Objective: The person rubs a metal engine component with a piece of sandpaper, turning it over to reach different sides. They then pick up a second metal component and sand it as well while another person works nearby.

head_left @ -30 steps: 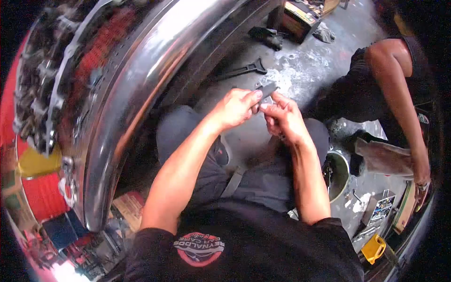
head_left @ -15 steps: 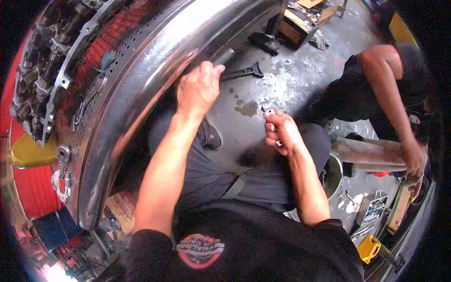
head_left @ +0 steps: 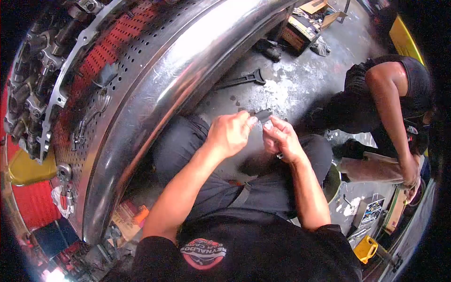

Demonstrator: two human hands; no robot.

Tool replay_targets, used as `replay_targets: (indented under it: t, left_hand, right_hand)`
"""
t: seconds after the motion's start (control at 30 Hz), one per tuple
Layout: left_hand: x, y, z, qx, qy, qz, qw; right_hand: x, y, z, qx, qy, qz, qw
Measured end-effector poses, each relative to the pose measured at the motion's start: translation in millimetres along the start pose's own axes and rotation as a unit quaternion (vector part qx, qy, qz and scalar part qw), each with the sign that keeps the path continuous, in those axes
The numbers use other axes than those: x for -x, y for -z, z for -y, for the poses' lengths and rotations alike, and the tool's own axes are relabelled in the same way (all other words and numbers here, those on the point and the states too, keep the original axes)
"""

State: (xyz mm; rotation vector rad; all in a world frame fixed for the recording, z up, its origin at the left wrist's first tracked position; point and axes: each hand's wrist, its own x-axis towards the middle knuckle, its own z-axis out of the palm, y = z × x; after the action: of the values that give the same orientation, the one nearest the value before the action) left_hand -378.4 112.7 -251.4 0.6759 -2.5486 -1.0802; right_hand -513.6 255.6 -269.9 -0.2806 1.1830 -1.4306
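Note:
Above my lap my left hand [head_left: 229, 134] and my right hand [head_left: 283, 139] are close together, each with fingers closed. Between their fingertips is a small dark part [head_left: 263, 114], which both hands appear to touch. A small pale piece shows at the lower edge of my right palm, too small to name. To the left of my hands runs the long, shiny rounded edge of a metal bench [head_left: 164, 89], and its perforated top holds an engine part [head_left: 47, 70] with a pale metal rim.
A co-worker [head_left: 390, 94] crouches at the right, one hand on a pale cylindrical object [head_left: 366, 169]. A black bar-shaped tool [head_left: 242, 80] lies on the floor. A ratchet [head_left: 64, 175] rests on the bench. A socket tray [head_left: 371, 210] and yellow container [head_left: 365, 249] stand lower right.
My left hand has moved from the bench edge down and right to meet my right hand. The dark part now shows between them. The view has shifted slightly.

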Motion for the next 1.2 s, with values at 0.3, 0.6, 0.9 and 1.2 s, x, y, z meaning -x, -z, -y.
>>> replay_targets:
  t: [0.3, 0.6, 0.9, 1.2]
  left_hand:
    - [1, -13, 8, 0.047, 0.005, 0.038, 0.998]
    - [8, 14, 4, 0.441, 0.273, 0.264, 0.814]
    - [20, 16, 2, -0.023, -0.054, -0.031, 0.998]
    - [13, -7, 1, -0.136, -0.032, -0.047, 0.989]
  right_hand:
    - [-2, -6, 1, 0.091, 0.023, 0.004, 0.996]
    - [0, -2, 2, 0.093, 0.028, 0.072, 0.993]
    - [-2, -5, -9, 0.213, 0.046, 0.015, 0.976]
    - [-10, -8, -2, 0.160, 0.037, 0.044, 0.985]
